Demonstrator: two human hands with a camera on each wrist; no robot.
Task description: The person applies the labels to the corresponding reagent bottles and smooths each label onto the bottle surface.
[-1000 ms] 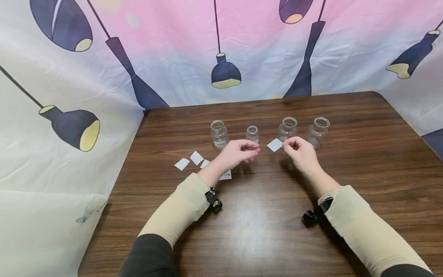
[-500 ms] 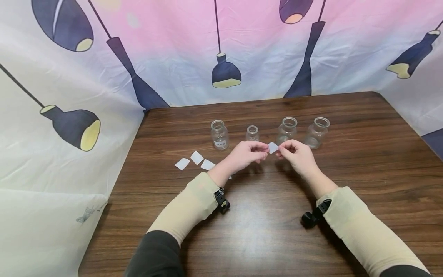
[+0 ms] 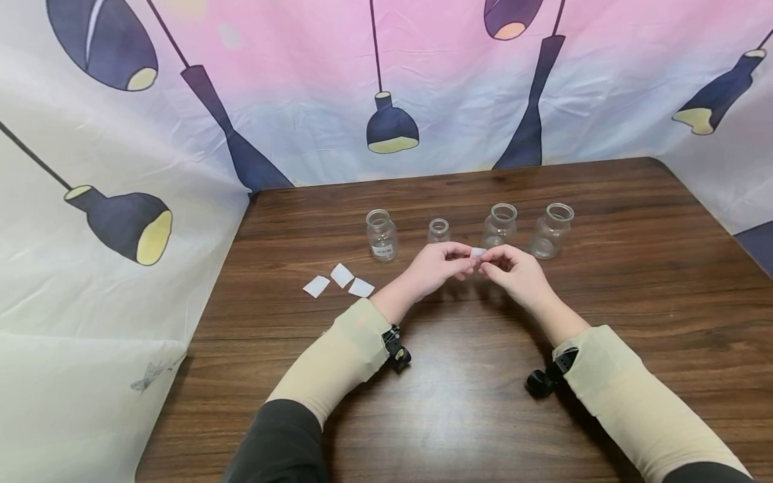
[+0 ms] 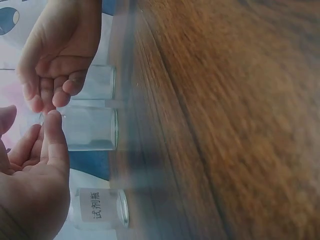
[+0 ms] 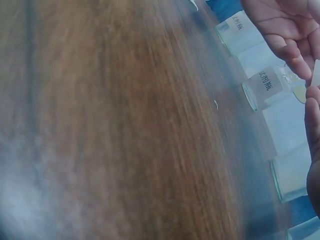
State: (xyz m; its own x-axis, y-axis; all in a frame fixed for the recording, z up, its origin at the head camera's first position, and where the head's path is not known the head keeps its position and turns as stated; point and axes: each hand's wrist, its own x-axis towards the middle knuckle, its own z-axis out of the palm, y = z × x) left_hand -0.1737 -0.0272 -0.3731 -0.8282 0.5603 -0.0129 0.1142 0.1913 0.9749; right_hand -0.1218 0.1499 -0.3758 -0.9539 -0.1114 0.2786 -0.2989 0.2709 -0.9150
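Note:
A small white paper label (image 3: 478, 252) is between both hands' fingertips, in front of the jars. My right hand (image 3: 518, 274) pinches it from the right between thumb and fingers. From the other side, the thumb and fingers of my left hand (image 3: 439, 270) pinch its left part. A white edge of the label (image 5: 316, 74) shows in the right wrist view; fingers hide most of it. Behind the hands stand two glass jars without visible labels, one jar (image 3: 499, 231) near the middle and another jar (image 3: 551, 235) to its right.
A labelled glass jar (image 3: 382, 236) stands at the left, with a smaller jar (image 3: 439, 231) beside it. That smaller jar's printed label (image 5: 266, 86) shows in the right wrist view. Three white paper pieces (image 3: 341, 276) lie left of my left forearm on the wooden table (image 3: 435, 402).
My left hand has moved right to the label and now grips it too. The right hand has shifted slightly left. The label, flat to view before, is now mostly covered by fingers.

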